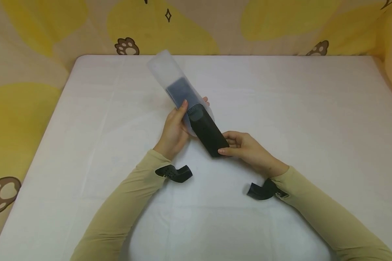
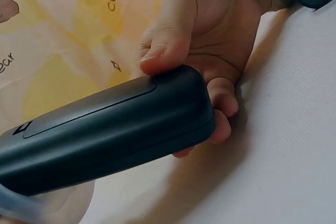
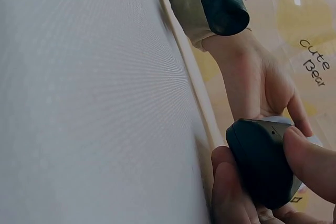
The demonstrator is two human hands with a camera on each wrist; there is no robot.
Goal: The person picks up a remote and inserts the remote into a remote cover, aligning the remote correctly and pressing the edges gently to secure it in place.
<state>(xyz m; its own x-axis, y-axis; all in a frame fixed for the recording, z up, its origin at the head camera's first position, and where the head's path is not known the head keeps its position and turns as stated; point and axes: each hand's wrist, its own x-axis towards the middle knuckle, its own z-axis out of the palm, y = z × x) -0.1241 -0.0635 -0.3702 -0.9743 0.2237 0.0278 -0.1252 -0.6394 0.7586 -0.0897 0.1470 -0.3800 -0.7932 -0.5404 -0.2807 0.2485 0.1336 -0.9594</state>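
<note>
A black remote control (image 1: 209, 136) lies slantwise between the hands, its upper part showing grey-blue through a frosted translucent sleeve (image 1: 163, 67). The left hand (image 1: 174, 132) grips the sleeve around its lower part, thumb on top and fingertips showing at the far side. Pinched between thumb and fingers of the right hand (image 1: 249, 148) is the bare lower end of the remote. In the left wrist view the remote's back (image 2: 100, 124) shows a cover outline with a small arrow mark. The right wrist view looks at its blunt end (image 3: 262, 166), with the left palm beyond.
A white-covered table (image 1: 313, 108) spreads beneath both hands. Yellow and beige fabric (image 1: 189, 25) with paw prints hangs along the back and left side. Black wrist mounts (image 1: 174, 173) stick out from both sleeves near the tabletop.
</note>
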